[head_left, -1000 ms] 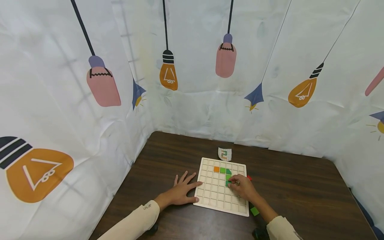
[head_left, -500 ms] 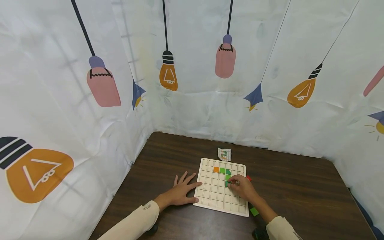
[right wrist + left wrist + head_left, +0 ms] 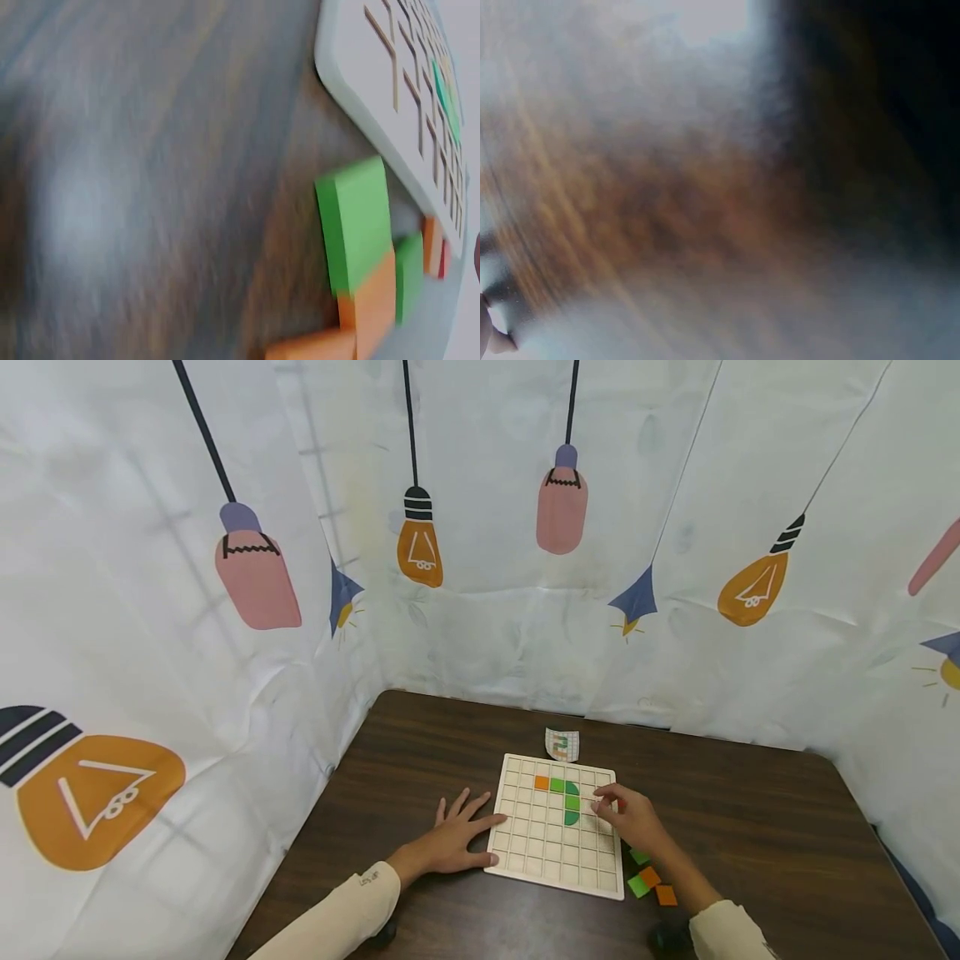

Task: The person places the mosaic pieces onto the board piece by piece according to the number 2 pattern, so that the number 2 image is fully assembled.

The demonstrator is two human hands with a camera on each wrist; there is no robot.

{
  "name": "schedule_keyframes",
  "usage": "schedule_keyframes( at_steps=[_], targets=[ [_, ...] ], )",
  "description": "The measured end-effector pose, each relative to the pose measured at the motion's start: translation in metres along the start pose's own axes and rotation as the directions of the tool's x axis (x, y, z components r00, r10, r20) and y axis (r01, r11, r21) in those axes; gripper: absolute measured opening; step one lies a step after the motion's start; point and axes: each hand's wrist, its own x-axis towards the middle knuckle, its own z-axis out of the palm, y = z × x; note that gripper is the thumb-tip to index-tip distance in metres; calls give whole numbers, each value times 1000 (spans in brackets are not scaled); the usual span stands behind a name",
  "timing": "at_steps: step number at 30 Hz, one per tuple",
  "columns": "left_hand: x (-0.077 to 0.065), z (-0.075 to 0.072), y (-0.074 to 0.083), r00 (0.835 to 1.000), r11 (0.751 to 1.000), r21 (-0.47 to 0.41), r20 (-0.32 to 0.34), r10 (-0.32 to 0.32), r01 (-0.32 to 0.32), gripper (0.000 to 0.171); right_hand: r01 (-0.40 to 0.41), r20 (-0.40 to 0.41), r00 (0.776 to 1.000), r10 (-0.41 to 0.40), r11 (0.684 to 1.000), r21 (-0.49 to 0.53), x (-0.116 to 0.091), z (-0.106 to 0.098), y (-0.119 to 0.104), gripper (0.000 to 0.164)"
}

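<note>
My left hand lies with fingers spread, its thumb and index fingertip on the left edge of the pale gridded board. Over the board's right edge is my right hand, fingers loosely bent, nothing showing between them. In the grid sit an orange square tile, a light green square tile and a dark green rounded tile. Below that one come another light green tile and another dark green rounded tile. The left wrist view is mostly blurred.
Loose tiles lie right of the board, among them a green tile, an orange tile and a red tile. Behind the board is a small paper card with a coloured figure. A printed curtain borders the dark wooden table.
My right hand has let go of the lowest dark green tile and moved right, uncovering it and some loose tiles. The left hand has stayed on the board's edge.
</note>
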Motion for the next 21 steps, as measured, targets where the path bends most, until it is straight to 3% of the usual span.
schedule_keyframes(
  at_steps=[4,8,13,21],
  targets=[
    [0,0,0,1000,1000,-14,2,-3,3,67,-33,-32,999,32,999,-12,-4,-15,6,18],
    [0,1,0,1000,1000,-14,-4,0,0,67,-68,-15,998,68,997,-36,-11,-27,15,13],
    [1,2,-2,1000,1000,-2,-9,0,0,67,-83,74,993,87,995,-57,-22,-38,26,16],
    [1,2,-2,1000,1000,2,-4,8,-8,66,-35,225,973,50,997,-67,-35,-50,39,28]
  ],
)
